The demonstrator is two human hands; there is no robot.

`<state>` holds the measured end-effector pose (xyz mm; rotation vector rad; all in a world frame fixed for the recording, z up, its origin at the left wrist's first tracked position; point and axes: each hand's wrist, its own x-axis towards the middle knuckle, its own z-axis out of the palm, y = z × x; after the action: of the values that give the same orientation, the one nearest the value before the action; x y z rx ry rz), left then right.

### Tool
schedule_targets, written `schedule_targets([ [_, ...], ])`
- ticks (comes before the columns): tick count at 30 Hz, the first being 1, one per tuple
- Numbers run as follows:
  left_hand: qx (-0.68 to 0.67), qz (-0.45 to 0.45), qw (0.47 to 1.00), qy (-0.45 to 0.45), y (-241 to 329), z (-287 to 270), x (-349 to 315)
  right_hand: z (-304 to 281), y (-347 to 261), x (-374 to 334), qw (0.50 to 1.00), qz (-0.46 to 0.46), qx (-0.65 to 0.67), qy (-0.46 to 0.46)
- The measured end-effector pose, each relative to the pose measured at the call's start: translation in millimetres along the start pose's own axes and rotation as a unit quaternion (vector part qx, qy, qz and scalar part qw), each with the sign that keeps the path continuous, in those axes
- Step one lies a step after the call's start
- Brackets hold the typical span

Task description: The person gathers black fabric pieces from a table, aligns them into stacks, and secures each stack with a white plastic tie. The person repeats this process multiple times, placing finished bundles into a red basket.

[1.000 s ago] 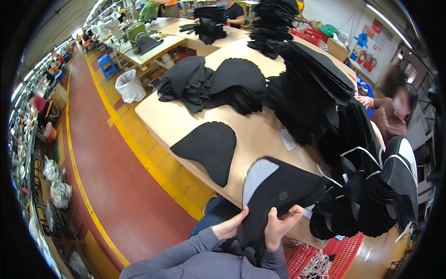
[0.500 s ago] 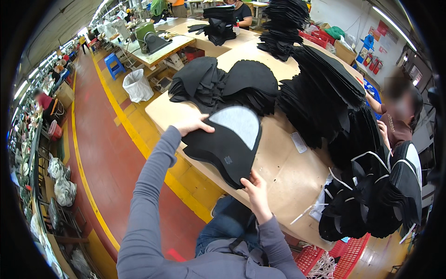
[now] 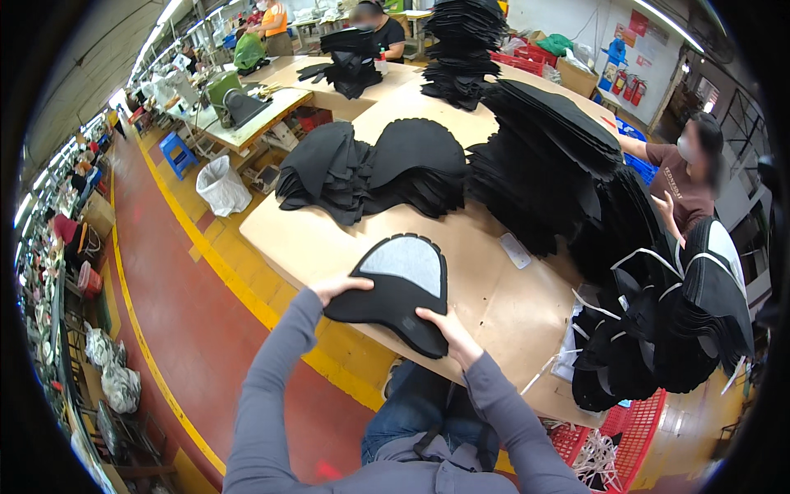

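Observation:
A stack of black cut fabric pieces (image 3: 374,305), with a light grey panel on the top one, lies at the near edge of the table. My left hand (image 3: 339,288) grips its left side, thumb on top and fingers hidden underneath. On the near right side, my right hand (image 3: 451,333) holds the stack with its thumb over the black part. Just beyond are two heaps of similar black pieces, a left heap (image 3: 319,169) and a scallop-edged heap (image 3: 418,160).
Tall black piles (image 3: 547,136) fill the right of the tan table (image 3: 485,317). A white card (image 3: 516,251) lies beside them. Tied bundles (image 3: 646,329) stand at the near right corner above a red basket (image 3: 638,436). Across the piles stands a co-worker (image 3: 687,177).
The fabric stack has come down flatter onto the table edge, its edges more even. My right hand has moved from its lower corner onto its right side. The co-worker's near hand has lifted.

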<state>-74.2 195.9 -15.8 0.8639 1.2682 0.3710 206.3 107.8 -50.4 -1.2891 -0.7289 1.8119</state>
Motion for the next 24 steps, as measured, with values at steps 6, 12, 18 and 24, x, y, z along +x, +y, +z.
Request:
schedule_targets([
  [6, 0.040, 0.295, 0.954, 0.024, -39.5, 51.1, -40.6, -17.1, 4.8, -63.1, 0.991, -0.111, -0.067, 0.035],
  [12, 0.113, 0.528, 0.841, -0.025, -39.9, 103.7, -55.9, -69.8, -14.5, -126.5, 0.912, -0.351, -0.209, 0.032],
  [18, -0.211, 0.264, 0.933, -0.125, -116.9, 113.8, 42.7, -133.0, 47.7, -94.7, 0.881, -0.373, -0.280, 0.082],
  [24, 0.074, 0.290, 0.954, -0.011, -102.9, 96.8, 22.8, -106.1, 2.5, -135.2, 0.919, -0.261, -0.262, 0.135],
])
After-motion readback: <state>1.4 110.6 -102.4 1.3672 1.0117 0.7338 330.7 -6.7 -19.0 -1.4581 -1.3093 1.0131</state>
